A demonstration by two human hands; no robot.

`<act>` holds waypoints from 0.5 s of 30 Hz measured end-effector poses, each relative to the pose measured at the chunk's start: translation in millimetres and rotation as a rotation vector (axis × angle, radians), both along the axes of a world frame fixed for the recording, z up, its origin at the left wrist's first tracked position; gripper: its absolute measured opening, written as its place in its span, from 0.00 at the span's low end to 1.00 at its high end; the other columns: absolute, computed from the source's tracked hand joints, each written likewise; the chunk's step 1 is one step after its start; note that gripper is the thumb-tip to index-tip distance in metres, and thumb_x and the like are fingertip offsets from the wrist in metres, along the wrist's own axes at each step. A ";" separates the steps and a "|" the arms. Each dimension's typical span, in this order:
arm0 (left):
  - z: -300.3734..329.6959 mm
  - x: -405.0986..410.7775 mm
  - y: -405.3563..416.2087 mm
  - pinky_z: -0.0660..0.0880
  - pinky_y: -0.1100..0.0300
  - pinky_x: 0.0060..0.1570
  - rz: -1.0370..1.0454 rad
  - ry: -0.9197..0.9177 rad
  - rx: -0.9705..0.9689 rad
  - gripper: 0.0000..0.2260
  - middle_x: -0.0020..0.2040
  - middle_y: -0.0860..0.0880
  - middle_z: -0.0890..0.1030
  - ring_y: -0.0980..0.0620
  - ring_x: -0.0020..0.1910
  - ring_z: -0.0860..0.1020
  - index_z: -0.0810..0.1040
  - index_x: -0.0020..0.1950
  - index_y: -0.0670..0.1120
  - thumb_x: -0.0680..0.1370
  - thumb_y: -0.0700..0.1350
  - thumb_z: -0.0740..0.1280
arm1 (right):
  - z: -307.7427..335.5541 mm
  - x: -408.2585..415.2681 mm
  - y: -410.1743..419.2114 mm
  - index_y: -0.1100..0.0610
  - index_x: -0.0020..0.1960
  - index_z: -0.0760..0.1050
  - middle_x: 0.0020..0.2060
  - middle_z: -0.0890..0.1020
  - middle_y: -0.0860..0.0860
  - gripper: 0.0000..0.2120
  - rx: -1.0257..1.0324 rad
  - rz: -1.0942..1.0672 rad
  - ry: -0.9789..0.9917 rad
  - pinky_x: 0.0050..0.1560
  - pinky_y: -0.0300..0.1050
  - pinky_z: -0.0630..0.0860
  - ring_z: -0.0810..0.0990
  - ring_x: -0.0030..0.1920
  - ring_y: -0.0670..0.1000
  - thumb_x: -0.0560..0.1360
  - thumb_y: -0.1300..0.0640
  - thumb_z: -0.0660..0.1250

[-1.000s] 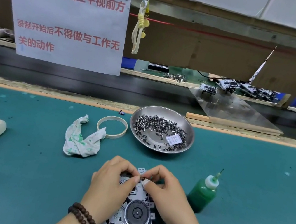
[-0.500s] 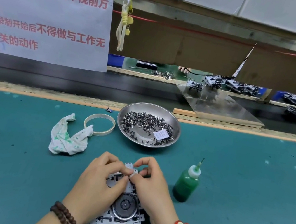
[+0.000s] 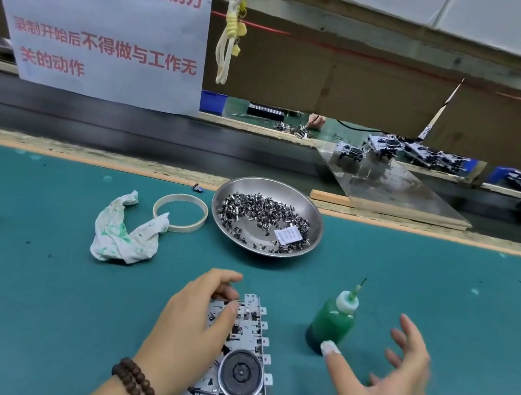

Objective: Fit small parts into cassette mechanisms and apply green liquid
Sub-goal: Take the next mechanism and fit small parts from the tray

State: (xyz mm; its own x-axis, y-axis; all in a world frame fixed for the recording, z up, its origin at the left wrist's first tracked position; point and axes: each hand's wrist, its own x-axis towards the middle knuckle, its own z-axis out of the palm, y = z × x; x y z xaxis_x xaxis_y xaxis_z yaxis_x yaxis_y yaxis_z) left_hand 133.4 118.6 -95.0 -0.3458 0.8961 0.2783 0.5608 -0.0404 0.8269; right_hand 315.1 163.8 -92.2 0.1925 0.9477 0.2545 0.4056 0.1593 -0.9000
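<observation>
Green mat [image 3: 29, 314] carries everything. Steel bowl [image 3: 312, 217] of small parts sits near the far edge. Mechanism [image 3: 239, 364] lies at the near edge, my left hand [image 3: 191, 326] gripping its left side. My right hand [image 3: 392, 389] spread wide, empty, thumb touching the green bottle [image 3: 333, 321] just right of the mechanism.

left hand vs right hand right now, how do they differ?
Left hand rests curled on the cassette mechanism, steadying it; right hand is spread open, holding nothing, reaching toward the green bottle.
Left hand looks sharp; right hand is motion-blurred.
Left wrist wears dark brown beads; no bracelet shows on the right wrist in this frame.
Shared: both bare, both low over the teal mat.
</observation>
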 end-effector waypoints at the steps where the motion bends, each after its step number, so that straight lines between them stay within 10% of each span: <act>1: 0.0 1.0 0.2 0.63 0.80 0.47 0.000 0.000 0.000 0.12 0.48 0.62 0.75 0.73 0.52 0.68 0.67 0.53 0.62 0.78 0.44 0.62 | 0.1 1.4 5.2 0.50 0.66 0.65 0.58 0.68 0.45 0.37 -0.060 0.065 -0.096 0.66 0.54 0.62 0.67 0.63 0.52 0.63 0.64 0.77; 6: -1.1 -1.0 -0.6 0.66 0.76 0.44 -0.008 -0.008 -0.004 0.13 0.49 0.62 0.76 0.73 0.44 0.71 0.67 0.51 0.63 0.78 0.42 0.61 | 1.4 -1.7 11.4 0.44 0.48 0.70 0.46 0.78 0.36 0.13 -0.168 0.326 -0.210 0.57 0.41 0.69 0.76 0.54 0.45 0.71 0.56 0.71; 9: -2.1 -1.7 0.0 0.64 0.79 0.52 -0.047 0.041 0.005 0.13 0.50 0.64 0.75 0.71 0.53 0.69 0.68 0.49 0.64 0.79 0.42 0.60 | 1.7 -3.5 8.1 0.43 0.47 0.74 0.45 0.80 0.43 0.14 -0.138 0.361 0.003 0.43 0.25 0.69 0.80 0.43 0.37 0.70 0.60 0.72; 15: 3.0 -11.9 11.1 0.64 0.79 0.49 -0.091 0.106 -0.077 0.10 0.45 0.65 0.77 0.68 0.50 0.72 0.71 0.43 0.64 0.78 0.47 0.63 | 12.8 -6.4 12.0 0.56 0.37 0.82 0.33 0.82 0.47 0.10 -0.206 0.393 0.657 0.33 0.32 0.76 0.78 0.32 0.41 0.66 0.68 0.67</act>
State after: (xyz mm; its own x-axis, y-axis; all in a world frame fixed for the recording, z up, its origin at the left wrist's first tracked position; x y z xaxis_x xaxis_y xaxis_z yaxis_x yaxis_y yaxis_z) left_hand 121.6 129.7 -92.0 -0.2341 0.9426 0.2383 0.6424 -0.0340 0.7656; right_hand 308.7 175.8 -79.4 -0.1163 0.9931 0.0169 -0.2703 -0.0153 -0.9626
